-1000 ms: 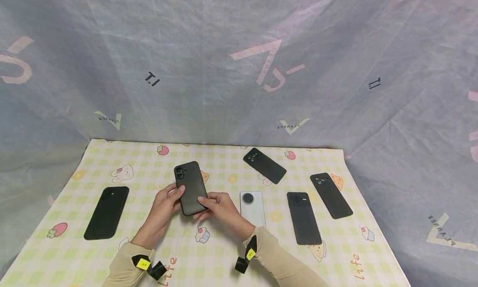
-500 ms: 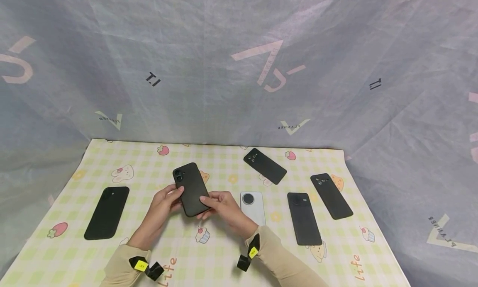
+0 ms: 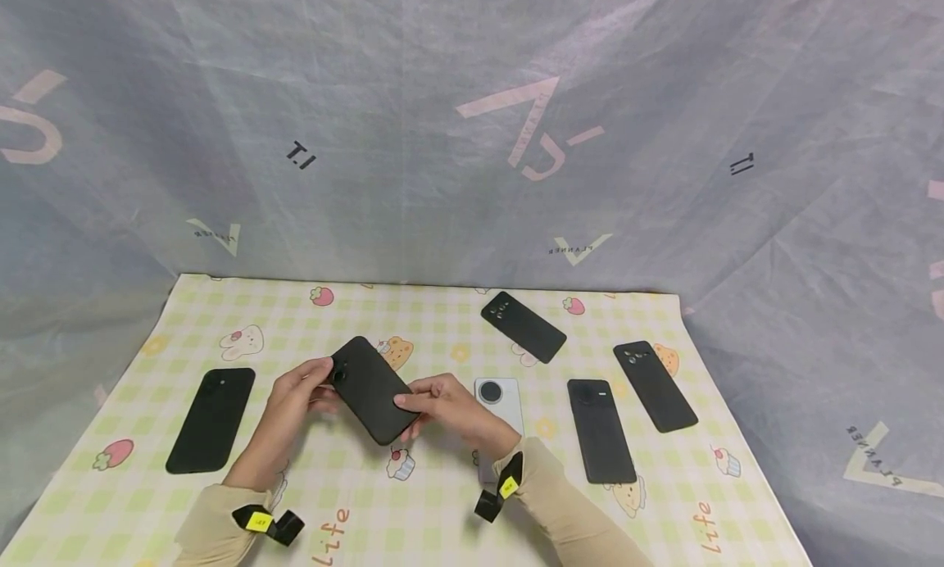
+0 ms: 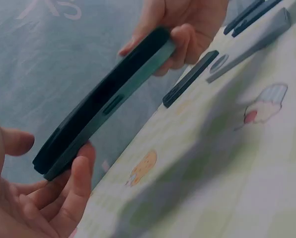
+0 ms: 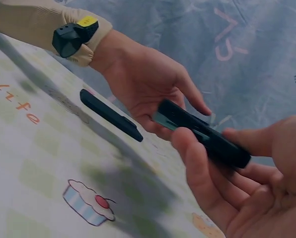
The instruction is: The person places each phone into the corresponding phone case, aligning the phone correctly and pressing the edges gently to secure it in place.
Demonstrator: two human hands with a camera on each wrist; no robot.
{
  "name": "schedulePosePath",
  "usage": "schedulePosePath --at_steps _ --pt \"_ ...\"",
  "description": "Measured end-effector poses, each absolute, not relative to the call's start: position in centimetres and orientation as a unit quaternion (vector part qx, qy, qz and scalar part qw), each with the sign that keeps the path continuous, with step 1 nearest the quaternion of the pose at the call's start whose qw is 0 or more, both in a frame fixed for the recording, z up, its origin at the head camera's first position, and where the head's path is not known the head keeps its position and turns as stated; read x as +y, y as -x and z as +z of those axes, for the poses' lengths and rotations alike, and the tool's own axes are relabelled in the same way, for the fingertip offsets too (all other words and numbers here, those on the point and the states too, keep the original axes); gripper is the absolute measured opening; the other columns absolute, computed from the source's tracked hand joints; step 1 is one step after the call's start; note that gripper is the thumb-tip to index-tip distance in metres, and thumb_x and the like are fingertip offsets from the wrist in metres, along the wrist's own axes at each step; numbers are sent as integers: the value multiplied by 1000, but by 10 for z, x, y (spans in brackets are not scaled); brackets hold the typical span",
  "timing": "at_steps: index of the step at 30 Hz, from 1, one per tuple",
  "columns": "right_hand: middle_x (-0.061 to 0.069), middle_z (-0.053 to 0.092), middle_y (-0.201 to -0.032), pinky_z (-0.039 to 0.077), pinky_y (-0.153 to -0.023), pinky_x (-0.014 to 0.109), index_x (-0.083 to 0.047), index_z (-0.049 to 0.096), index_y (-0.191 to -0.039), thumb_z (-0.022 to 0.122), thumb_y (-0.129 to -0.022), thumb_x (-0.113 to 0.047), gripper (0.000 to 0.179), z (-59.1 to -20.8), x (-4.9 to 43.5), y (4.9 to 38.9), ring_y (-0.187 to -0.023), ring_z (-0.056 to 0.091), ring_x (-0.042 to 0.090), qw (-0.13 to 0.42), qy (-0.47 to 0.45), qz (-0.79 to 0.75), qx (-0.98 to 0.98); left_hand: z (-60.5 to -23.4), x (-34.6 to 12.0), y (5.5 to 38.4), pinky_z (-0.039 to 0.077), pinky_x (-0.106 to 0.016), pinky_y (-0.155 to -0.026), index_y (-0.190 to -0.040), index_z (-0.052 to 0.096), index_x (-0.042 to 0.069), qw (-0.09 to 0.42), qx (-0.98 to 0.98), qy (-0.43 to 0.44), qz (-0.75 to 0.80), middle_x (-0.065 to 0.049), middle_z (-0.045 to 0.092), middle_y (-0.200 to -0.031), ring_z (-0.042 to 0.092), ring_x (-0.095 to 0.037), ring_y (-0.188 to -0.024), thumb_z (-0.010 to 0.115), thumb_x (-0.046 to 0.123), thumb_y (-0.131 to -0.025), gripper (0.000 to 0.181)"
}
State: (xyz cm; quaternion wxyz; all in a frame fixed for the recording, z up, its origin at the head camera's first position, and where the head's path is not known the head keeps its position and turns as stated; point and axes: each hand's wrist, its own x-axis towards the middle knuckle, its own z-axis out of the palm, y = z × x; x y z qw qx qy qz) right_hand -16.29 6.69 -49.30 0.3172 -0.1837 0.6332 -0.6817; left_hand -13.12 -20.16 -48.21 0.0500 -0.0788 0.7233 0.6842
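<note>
- The grey fabric backdrop (image 3: 398, 190) fills the room behind and at both sides, printed with pale pink, cream and black lettering.
- Below it, the counter (image 3: 288, 313) wears a pale green-and-white checked cover with strawberries, rabbits, cupcakes and the word "life".
- Two beige sleeves (image 3: 590, 522) reach in from the near edge, each wrist carrying a black camera unit (image 3: 268, 522) with a yellow tag.
- The left hand (image 3: 291, 396) has shifted from the phone's long side to its camera corner; its thumb stands just off the phone in the left wrist view, fingers touching underneath. The right hand (image 3: 450, 410) keeps its pinch on the opposite end.
- Between them, above the counter left of centre, is the held phone (image 3: 374, 393), back upward. It has swung round since half a second ago, its camera end now further left. I judge this a regrip, with the right hand carrying most of the hold; whether a case fits fully around the phone I cannot tell.
- Around it lie a black phone or case (image 3: 210, 420) at left, a white phone (image 3: 505, 411) partly behind the right wrist, a dark phone (image 3: 603, 437) and, farther back, two black cases (image 3: 655, 391) with camera cutouts; none of these has moved.
</note>
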Motion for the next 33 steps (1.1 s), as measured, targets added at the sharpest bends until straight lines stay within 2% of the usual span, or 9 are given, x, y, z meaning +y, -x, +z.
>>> schedulePosePath --at_steps 5,7,9,11,13,16,24,30,33 --pt "8 76 -76 62 -84 28 3 76 -104 70 -106 -18 22 -490 73 165 -64 72 18 348 215 -651 640 -482 -209 131 61 -31 -75 -150 53 -8 64 766 67 636 -14 70 -108 70 -18 -76 49 40 -116 59" --pt "8 75 -73 62 -92 32 1 77 -104 70 -106 -20 22 -490 75 166 -64 72 20 363 224 -638 641 -482 -210 130 60 -32 -81 -152 53 -8 74 786 59 612 -22 68 -127 69 -21 -90 47 44 -116 63" --pt "8 75 -72 61 -96 36 0 78 -105 70 -106 -21 22 -490 77 167 -64 73 22 377 233 -628 640 -481 -212 129 56 -38 -102 -155 50 -7 87 801 46 590 -26 57 -150 67 -30 -118 44 48 -116 68" --pt "9 75 -72 62 -95 38 -2 79 -109 70 -106 -21 21 -490 79 168 -65 73 25 388 244 -617 640 -480 -213 127 43 -47 -121 -158 46 -7 101 814 26 572 -24 44 -164 51 -38 -145 41 51 -116 71" --pt "9 75 -72 64 -89 38 -2 79 -111 70 -106 -20 21 -491 80 168 -66 74 27 394 254 -609 640 -480 -214 126 26 -55 -130 -159 44 -7 109 819 7 563 -25 39 -167 33 -42 -158 41 52 -116 73" --pt "9 76 -74 64 -81 35 -2 80 -113 70 -106 -18 20 -490 82 169 -66 74 25 402 265 -600 640 -480 -213 124 22 -60 -130 -159 45 -6 112 827 -9 551 -26 39 -167 28 -45 -159 43 52 -115 73" --pt "11 77 -75 63 -75 30 -4 80 -115 69 -106 -19 20 -488 84 170 -65 73 19 412 272 -586 643 -484 -209 124 39 -57 -119 -128 74 6 82 845 -22 528 -14 68 -136 56 -36 -138 47 50 -115 54" --pt "13 76 -74 62 -74 30 -4 80 -116 69 -106 -18 21 -488 84 170 -64 72 17 413 274 -584 643 -485 -210 123 30 -62 -125 -137 70 4 99 835 -19 540 -19 60 -150 45 -40 -150 47 52 -114 58" --pt "12 76 -73 62 -73 28 -3 80 -116 69 -106 -18 21 -488 84 170 -64 72 17 414 274 -584 643 -486 -210 122 31 -61 -125 -135 71 5 104 831 -20 547 -17 62 -147 47 -39 -149 47 51 -115 56"
